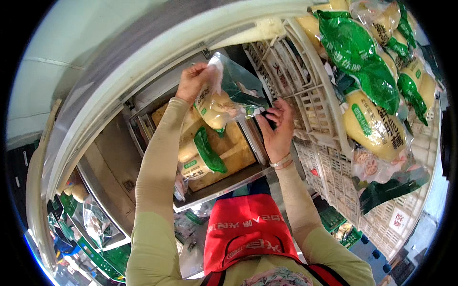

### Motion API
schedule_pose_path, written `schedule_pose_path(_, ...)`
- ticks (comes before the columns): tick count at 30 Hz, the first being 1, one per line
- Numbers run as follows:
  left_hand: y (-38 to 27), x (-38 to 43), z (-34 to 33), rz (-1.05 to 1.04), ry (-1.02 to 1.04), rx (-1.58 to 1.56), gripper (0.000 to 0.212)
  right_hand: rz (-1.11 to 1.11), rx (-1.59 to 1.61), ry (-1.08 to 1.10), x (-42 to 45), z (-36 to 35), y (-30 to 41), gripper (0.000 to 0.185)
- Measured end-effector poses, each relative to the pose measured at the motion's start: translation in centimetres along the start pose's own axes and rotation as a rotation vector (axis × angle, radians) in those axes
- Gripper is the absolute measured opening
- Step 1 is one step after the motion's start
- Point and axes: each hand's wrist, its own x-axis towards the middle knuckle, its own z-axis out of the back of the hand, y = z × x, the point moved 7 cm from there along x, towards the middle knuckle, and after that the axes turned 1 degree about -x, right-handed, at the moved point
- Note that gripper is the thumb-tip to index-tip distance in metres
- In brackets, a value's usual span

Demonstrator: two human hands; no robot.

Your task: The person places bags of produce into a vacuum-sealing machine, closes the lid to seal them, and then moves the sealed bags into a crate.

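My left hand [196, 82] pinches the upper edge of a clear plastic bag [218, 107], which bears print and green patches. Pale yellow pieces, apparently lotus root, show through its film. Beside the bag's right edge is my right hand [279, 128], its thumb and fingers apart; whether the thumb touches the film is hard to tell. Below the held bag, another printed bag with a green end [204, 153] lies on a yellowish, worn board [236, 143]. This board sits within a metal-framed recess directly before me.
To my right, stacked white plastic crates [315, 111] carry several filled bags, one with a large green panel [357, 50]. A curved pale rim [89, 143] runs along the left. Green crates [107, 261] stand low at left. My red apron [247, 228] hangs below the recess.
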Motion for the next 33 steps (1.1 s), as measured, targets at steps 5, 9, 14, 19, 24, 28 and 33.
schedule_pose_path(5, -0.9, -2.1, 2.1, -0.162, -0.066, -0.011, 0.01, -0.142, 0.137, 0.172, -0.9, -3.7, -3.2, 0.019)
schedule_pose_path(9, -2.4, -7.2, 7.3, -0.299, -0.288, -0.148, 0.008, 0.013, 0.218, 0.159, -2.8, -5.6, 0.0, 0.012)
schedule_pose_path(14, -3.8, -12.2, 10.3, -0.487, -0.317, -0.235, 0.007, -0.028, 0.466, 0.177, -5.7, -8.2, 2.9, 0.013)
schedule_pose_path(19, -7.4, -10.5, 8.9, -0.597, -0.457, 0.257, 0.009, -0.338, 0.649, 0.049, -6.7, -10.8, -2.1, 0.014)
schedule_pose_path(24, -0.3, -2.4, 5.8, -0.332, -0.288, 0.416, 0.016, -0.697, 0.874, -0.175, -8.7, -11.8, -9.1, 0.019)
schedule_pose_path(28, 4.7, 1.4, 4.9, -0.17, -0.208, 0.673, 0.019, -0.709, 0.928, -0.328, -8.6, -10.7, -11.2, 0.018)
schedule_pose_path(33, 5.1, 1.6, 3.0, -0.15, -0.197, 0.785, 0.023, -0.843, 0.921, -0.408, -9.2, -10.3, -12.4, 0.016)
